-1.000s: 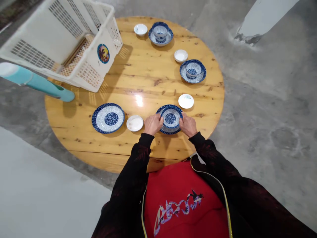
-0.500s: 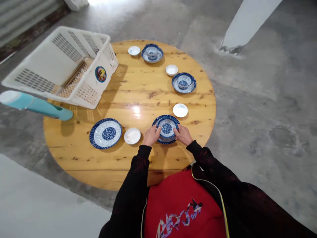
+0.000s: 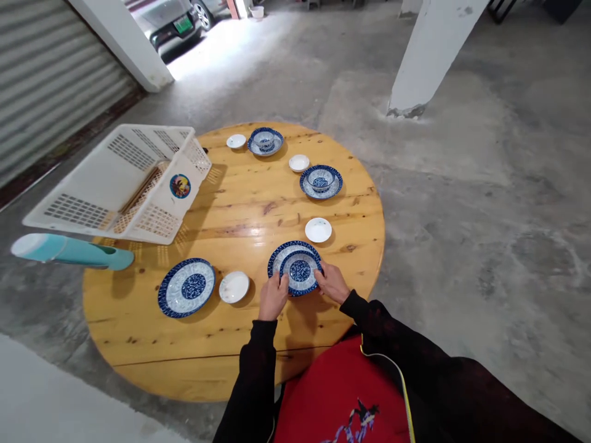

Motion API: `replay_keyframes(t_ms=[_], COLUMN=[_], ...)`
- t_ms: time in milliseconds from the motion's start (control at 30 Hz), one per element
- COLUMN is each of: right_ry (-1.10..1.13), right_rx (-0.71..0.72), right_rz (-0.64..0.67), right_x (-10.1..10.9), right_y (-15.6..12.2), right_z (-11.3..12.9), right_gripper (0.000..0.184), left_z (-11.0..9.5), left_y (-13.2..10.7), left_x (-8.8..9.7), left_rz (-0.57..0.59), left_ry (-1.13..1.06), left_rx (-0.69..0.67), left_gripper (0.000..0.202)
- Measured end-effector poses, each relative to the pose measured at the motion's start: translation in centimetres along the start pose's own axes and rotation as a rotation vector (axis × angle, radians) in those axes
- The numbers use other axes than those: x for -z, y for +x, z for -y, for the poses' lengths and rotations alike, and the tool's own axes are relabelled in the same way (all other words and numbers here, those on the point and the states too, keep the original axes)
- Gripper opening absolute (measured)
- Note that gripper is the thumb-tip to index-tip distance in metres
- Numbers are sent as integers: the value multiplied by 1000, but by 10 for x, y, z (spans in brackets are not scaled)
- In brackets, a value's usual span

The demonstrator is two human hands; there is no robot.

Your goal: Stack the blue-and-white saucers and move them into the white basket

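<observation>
While both hands are closing on it from either side, a blue-patterned bowl point(image 3: 300, 271) is sitting on a blue-rimmed plate point(image 3: 282, 257) near the desk's near edge. The left hand point(image 3: 273, 296) is curling its fingers point(image 3: 279, 280) against the bowl's left rim, and the right hand point(image 3: 331, 282) is pressing its fingertips against the right rim, so the two hands are gripping the bowl between them. Whether the bowl is resting fully on the plate or lifting slightly off it is not clear from this view.

Just beyond the plate, a small white saucer point(image 3: 318, 230) is lying on the round wooden desk point(image 3: 240, 203). Left of the left hand, another small white dish point(image 3: 234, 287) is sitting beside a second blue-rimmed plate point(image 3: 186, 287), which is carrying nothing. Farther across the desk, a bowl on a plate point(image 3: 321, 181) is standing with a white dish point(image 3: 298, 163) near it, and at the far edge a third bowl and plate set point(image 3: 265, 141) is standing next to one more white dish point(image 3: 236, 141).

A white plastic crate point(image 3: 122, 184) is tilting over the desk's left side, its slotted walls facing up, and a teal cylinder point(image 3: 69, 252) is jutting out below it. Grey concrete floor point(image 3: 462, 203) is surrounding the desk, with a white pillar point(image 3: 434, 49) standing behind it.
</observation>
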State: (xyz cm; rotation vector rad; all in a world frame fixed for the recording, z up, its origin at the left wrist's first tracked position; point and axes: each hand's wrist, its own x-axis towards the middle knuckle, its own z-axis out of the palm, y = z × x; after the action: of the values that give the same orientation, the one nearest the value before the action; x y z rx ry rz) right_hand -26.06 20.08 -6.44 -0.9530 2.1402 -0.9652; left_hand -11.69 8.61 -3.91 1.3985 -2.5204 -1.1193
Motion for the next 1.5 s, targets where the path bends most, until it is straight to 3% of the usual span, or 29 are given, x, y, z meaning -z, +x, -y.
replay_keyframes(t_ms=[167,433,667,800,933,1033,1133,1200,1400,1500], right_ry=[-56,-111,-41,2,3,8,-7,-30,-96,-130], right_rx=[143,51,-49,-106,-101,-67,-26,14,31,18], right_rz=[-39,9,-78,-54,-46,-44,-56,-75,-13,39], right_x=[27,77,82,80,87,104,137,168,296,353], right_y=[-18,-51,-85,-96,-93,-79,-57,-39,10,31], right_z=[-12,-33,-47,-56,-63,-72,-91,-110,-182,-214], right_gripper=[18,18,19,19,22,23,25,26,31,28], left_z=[-21,-55,-65,-65,-73,-93,-127,-158,-270,-322], left_y=[-31,-57,-65,-72,-73,-63,-42,-24,22,39], left_x=[-20,-59,-69,-77,-81,-85,-101,-122,-204,-233], left_rz=[-52,31,102,75,90,116,78,48,9,44], left_ry=[-126,-286,-111,4,118,163,136,115,-60,-165], left_rx=[-3,22,-131,-169,-231,-236,-165,-169,-104,-68], left_gripper=[29,28,28,27,28,29,30,30,28,29])
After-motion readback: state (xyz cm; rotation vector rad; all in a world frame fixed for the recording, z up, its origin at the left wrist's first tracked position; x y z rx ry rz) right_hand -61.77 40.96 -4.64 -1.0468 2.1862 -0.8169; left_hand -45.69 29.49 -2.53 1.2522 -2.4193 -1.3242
